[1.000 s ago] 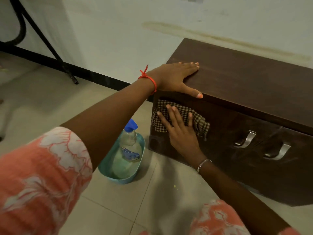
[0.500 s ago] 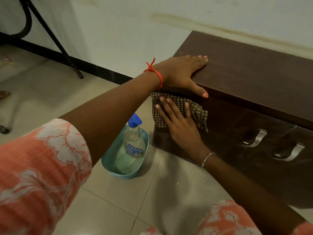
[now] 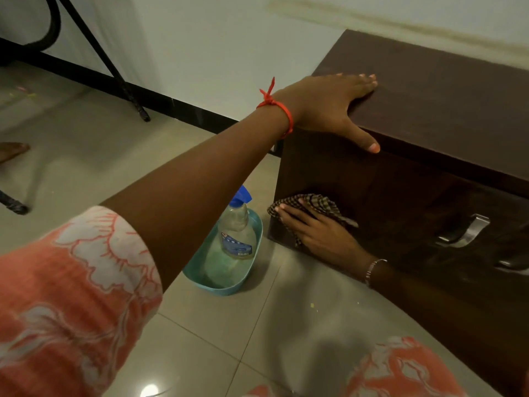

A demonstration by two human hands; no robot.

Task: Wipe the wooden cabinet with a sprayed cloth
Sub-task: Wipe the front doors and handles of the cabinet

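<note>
The dark wooden cabinet [image 3: 429,110] stands low against the wall on the right. My left hand [image 3: 332,107] lies flat on the top's left front corner, fingers spread, thumb hanging over the front edge. My right hand [image 3: 320,233] presses a checked brown-and-cream cloth [image 3: 317,203] flat against the lower left part of the cabinet's front, close to the floor. The cloth is bunched above and under my fingers.
A spray bottle [image 3: 237,230] with a blue trigger stands in a teal plastic tub [image 3: 200,277] on the tiled floor just left of the cabinet. Two metal handles [image 3: 463,233] stick out of the cabinet front on the right. Black furniture legs [image 3: 114,70] stand at the back left.
My right hand has slid the cloth down the cabinet's front, from just under the top edge to near the bottom. My left hand stays on the top corner.
</note>
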